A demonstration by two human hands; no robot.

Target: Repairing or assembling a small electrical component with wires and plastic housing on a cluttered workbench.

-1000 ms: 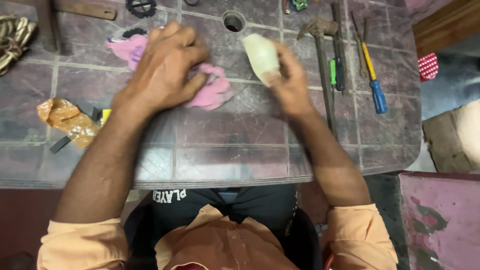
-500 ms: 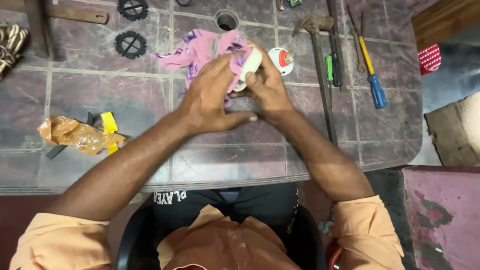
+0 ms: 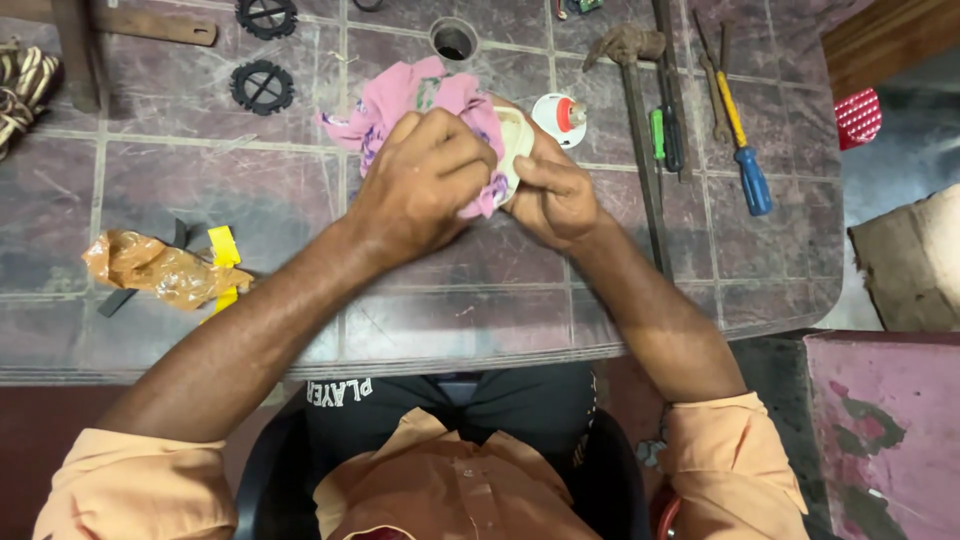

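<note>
Wiping a cream plastic part [image 3: 515, 140] with a pink cloth [image 3: 420, 100], held just above the tiled table [image 3: 200, 190] near a small white cap [image 3: 560, 115]. Left hand [image 3: 425, 180] clenched on the bunched cloth, knuckles up, pressing against the part; right hand [image 3: 555, 195] pinching the part's edge, forearms converging. Next move likely calls for turning the part to an unwiped face.

soft pink cloth [image 3: 420, 100], smooth cream plastic part [image 3: 516, 140], glossy stone tabletop [image 3: 250, 200]

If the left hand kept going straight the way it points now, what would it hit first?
Likely the cream plastic part held by the right hand; the left hand already presses the pink cloth against it. Depth is unclear.
</note>
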